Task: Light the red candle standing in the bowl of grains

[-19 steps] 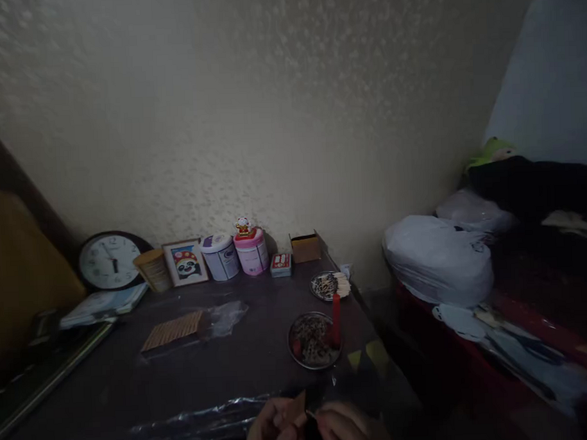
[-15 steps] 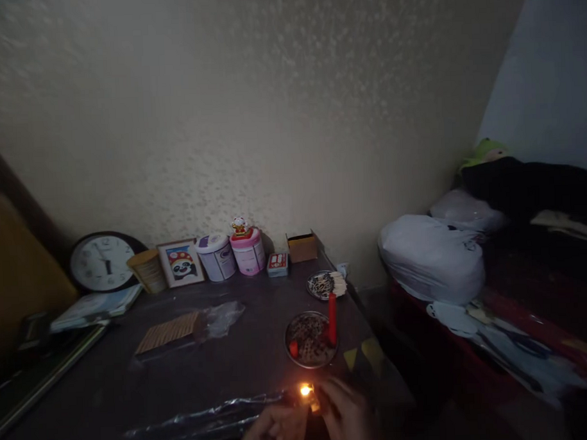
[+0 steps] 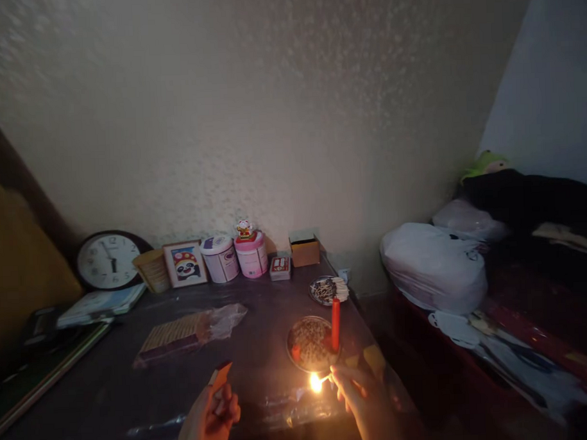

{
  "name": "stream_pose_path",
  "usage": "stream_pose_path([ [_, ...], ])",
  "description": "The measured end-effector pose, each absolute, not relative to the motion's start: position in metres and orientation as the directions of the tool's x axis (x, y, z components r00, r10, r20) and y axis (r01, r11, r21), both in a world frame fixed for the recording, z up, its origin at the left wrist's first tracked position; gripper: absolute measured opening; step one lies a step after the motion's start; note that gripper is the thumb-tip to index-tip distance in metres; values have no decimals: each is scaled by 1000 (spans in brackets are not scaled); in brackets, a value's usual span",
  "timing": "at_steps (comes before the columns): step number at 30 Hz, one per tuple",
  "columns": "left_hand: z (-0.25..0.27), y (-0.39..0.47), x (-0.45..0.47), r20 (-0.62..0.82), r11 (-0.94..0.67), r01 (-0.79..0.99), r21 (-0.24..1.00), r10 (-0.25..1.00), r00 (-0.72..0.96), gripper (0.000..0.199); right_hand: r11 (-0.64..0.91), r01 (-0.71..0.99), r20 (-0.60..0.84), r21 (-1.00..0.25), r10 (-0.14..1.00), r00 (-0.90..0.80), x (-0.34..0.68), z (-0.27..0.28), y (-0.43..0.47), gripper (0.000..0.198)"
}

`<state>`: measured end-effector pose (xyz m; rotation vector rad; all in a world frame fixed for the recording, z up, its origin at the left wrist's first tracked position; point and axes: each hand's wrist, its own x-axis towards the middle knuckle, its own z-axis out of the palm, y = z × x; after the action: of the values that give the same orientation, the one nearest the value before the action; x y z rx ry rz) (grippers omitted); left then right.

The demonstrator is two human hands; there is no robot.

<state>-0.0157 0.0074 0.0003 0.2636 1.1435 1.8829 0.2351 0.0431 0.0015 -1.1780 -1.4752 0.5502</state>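
- Your right hand [image 3: 360, 394] pinches a burning match [image 3: 323, 379] by its unlit tail; the flame sits at the far end, just in front of the metal dish [image 3: 311, 343] and near the base of the red candle [image 3: 335, 324] standing in it.
- Your left hand [image 3: 208, 419] grips the matchbox [image 3: 220, 376] at its lower end, raised off the dark table [image 3: 111, 393].
- Judge the match as feather-light, thin and brittle: keep your fingertips at the very tail, away from the heat, with gentle pressure.
- The matchbox looks light and crushable; a loose pinch is enough.
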Motion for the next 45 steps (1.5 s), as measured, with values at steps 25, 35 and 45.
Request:
stream_pose_path([
  [25,17,5,-12,-224,-142,-582,800,831,-510,37,424,367,449,-828,893,-19,238,23,40,25],
  [35,18,5,-11,-193,-152,-557,816,837,-512,35,444,359,432,-821,894,-118,236,19,37,17],
  [45,17,7,-11,-216,-141,-563,815,826,-520,33,459,343,436,-820,888,-145,234,20,37,25],
])
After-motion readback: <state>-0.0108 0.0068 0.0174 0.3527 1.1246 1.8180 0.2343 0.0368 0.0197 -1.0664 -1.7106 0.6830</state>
